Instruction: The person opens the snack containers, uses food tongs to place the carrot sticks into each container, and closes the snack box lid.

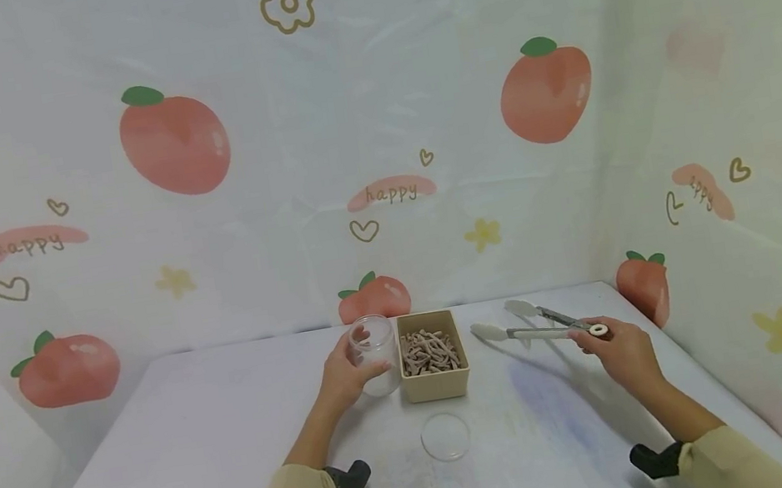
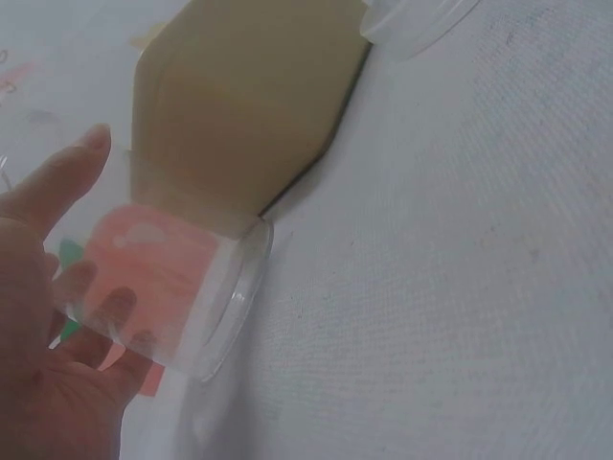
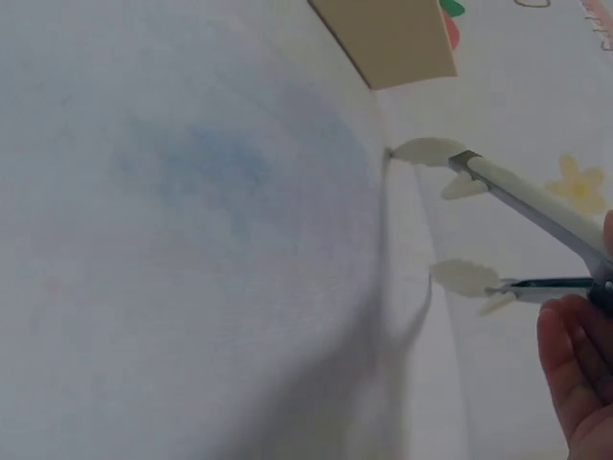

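In the head view, grips a clear jar (image 1: 375, 342) with the left hand (image 1: 343, 378), just left of a beige box (image 1: 436, 387), thumb set against the near side and fingers curved round, mouth upward. Has the right hand (image 1: 623, 353) curled round the handle end of tongs (image 1: 541, 332), well right of the box, pale tips spread apart and raised above the white table (image 1: 167, 471). Shows twisted greyish-brown pieces (image 1: 430, 352) heaped inside the box and a clear round lid (image 1: 449, 459) lying in front of it. Has a peach-printed backdrop (image 1: 410, 64) behind the box.

In the left wrist view, spans the jar between thumb and bent fingers, base low beside the box; cannot tell whether touching box or table. Catches the lid's edge near the box, partly cut off.

In the right wrist view, shows the tongs' parted arms beside the box, with bent fingers under the handle; cannot see the full grip.
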Available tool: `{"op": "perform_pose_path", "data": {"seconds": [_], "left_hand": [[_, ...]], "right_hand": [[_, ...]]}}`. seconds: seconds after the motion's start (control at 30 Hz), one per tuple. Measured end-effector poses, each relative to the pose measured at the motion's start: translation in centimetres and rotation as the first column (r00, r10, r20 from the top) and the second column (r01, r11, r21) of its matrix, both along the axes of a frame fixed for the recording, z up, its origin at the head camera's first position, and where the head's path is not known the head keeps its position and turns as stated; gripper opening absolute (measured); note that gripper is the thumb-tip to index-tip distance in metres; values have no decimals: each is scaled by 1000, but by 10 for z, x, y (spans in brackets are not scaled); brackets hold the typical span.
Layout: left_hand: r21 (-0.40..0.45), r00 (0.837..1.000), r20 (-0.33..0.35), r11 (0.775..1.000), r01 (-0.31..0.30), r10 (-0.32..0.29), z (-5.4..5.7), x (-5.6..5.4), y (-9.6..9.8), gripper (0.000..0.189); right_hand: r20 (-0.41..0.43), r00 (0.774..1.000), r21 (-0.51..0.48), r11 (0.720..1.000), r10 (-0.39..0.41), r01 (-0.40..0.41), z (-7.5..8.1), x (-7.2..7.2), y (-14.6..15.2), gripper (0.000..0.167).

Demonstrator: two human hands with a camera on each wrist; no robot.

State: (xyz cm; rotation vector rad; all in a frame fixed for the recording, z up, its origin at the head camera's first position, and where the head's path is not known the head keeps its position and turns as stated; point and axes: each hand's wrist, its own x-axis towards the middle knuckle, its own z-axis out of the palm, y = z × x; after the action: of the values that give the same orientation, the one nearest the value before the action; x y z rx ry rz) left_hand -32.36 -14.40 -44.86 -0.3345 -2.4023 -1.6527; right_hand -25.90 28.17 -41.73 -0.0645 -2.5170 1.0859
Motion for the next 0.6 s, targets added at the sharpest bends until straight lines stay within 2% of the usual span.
{"op": "perform_pose_path", "data": {"seconds": [0.17,0.33,0.6], "left_hand": [[9,1000,-11,1000,1,-1,-2,0,-1,77],[-1,1000,-10,1000,-5,5,-4,-1,-1,78],[-3,1000,1,1000,-3,3,-3,-2,-1,78]], "right_hand": [[-99,995,-11,999,-33,32,6,-8,-4,39],[-216,975,15,999,-47,52,15,-14,-8,31],[-329,944,43,999,-17,33,37,-21,-18,29]]}}
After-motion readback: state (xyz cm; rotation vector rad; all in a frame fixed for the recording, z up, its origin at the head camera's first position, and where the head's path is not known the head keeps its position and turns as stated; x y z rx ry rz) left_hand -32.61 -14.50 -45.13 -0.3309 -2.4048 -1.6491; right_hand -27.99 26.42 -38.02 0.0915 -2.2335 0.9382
